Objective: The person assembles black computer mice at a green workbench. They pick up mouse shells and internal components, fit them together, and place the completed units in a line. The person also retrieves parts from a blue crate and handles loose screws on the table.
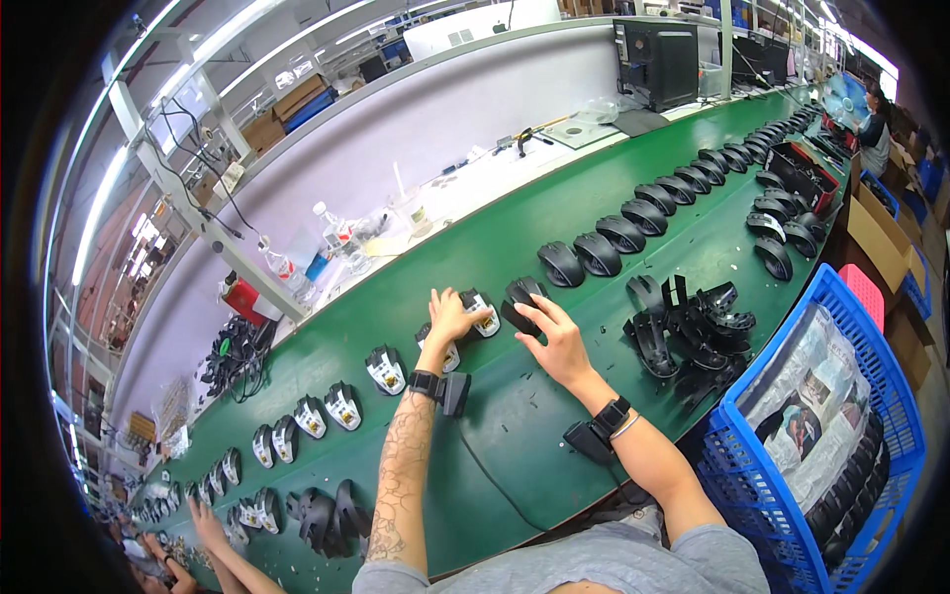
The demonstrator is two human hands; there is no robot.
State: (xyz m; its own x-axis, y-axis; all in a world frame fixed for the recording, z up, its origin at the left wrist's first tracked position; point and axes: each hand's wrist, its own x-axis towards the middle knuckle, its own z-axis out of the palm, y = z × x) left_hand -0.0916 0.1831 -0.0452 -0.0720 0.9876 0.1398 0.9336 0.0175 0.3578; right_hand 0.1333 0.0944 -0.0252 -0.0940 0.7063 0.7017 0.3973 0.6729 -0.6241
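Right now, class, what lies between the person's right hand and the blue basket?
A jumbled heap of black plastic parts lies on the green bench between the right hand and the blue basket, as the head view shows.

Black mouse point(520, 295), green bench point(529, 426), blue crate point(899, 406)

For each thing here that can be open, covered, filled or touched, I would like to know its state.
Left hand: at an uncovered mouse
Right hand: fingers on a black mouse
Uncovered mouse: inside showing
Black mouse: top on
Left row of mice: uncovered
Right row of mice: black tops on
Blue crate: open-topped, filled at least partly
Cardboard box: open
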